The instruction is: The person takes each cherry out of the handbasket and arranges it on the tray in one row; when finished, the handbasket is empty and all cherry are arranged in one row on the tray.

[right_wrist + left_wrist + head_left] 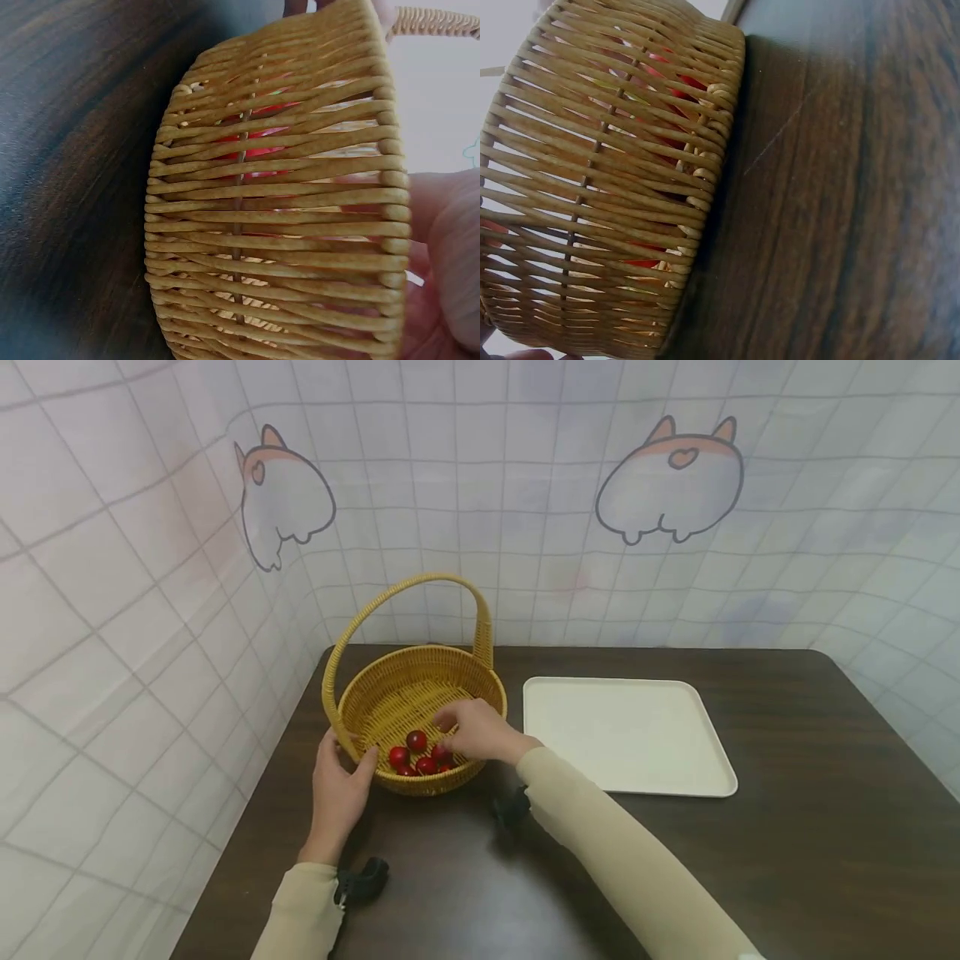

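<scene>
A yellow woven basket [420,787] with a tall arched handle stands at the table's left. Several small, round, shiny red fruits [416,741] lie together on its floor near the front; red also shows through the weave in both wrist views. My left hand [341,789] grips the basket's left front rim at the foot of the handle, its thumb towards me. My right hand [480,731] reaches over the right rim into the basket. Its fingers are parted, with the lower fingertip right at one red fruit [441,752]. In the right wrist view the basket wall [277,225] partly covers this hand.
A cream rectangular tray [622,735] lies to the right of the basket. The dark wooden table [787,860] reaches back to a pale gridded cloth [525,527] with cartoon animals, which also hangs along the left side.
</scene>
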Demonstrator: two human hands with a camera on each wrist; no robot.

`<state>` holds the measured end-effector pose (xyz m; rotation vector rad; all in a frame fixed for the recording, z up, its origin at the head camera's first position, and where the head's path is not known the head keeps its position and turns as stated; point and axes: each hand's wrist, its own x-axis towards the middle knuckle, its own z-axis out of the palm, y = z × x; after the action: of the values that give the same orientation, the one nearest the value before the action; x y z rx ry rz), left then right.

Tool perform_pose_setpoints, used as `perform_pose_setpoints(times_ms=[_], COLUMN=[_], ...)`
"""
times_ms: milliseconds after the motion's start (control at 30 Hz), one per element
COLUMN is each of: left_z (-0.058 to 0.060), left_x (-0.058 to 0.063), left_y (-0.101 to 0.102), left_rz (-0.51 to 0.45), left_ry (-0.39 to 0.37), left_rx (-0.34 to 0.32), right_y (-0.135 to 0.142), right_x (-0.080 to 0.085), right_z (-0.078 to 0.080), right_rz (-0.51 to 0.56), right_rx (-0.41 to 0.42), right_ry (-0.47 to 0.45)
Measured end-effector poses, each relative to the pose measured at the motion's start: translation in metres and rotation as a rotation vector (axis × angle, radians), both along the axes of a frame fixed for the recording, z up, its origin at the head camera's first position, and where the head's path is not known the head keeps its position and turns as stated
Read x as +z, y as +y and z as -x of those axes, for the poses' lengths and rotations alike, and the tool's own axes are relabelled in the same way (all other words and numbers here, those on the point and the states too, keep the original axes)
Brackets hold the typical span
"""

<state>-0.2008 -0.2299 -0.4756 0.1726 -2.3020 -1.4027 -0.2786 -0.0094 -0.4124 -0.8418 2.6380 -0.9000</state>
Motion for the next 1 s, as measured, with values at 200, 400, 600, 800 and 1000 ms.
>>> perform_pose_setpoints(times_ms=[200, 400, 600, 800, 1000], left_z=[-0.001, -0.001, -0.002, -0.002, -0.003], left_x=[-0.003, -0.008, -0.009, -0.006, -0.005], left_y=[0.003, 0.004, 0.003, 0.001, 0.000], left_rz=[-0.023, -0.015, -0.015, 0.022, 0.029], left_ry=[0.013, 0.040, 0.027, 0.022, 0.048], left_rx=[-0.005, 0.014, -0.003, -0.015, 0.001], right_y=[-0.005, -0.009, -0.013, -0.013, -0.006], right_x=[-0.004, -0.008, -0.010, -0.011, -0.009], right_z=[0.004, 0.005, 0.007, 0.008, 0.006], right_rz=[-0.100, -0.167, -0.219, -0.222, -0.065], right_rx=[0.064, 0.079, 0.074, 0.082, 0.049], right_ry=[-0.029, -0.035, -0.028, -0.004, 0.049])
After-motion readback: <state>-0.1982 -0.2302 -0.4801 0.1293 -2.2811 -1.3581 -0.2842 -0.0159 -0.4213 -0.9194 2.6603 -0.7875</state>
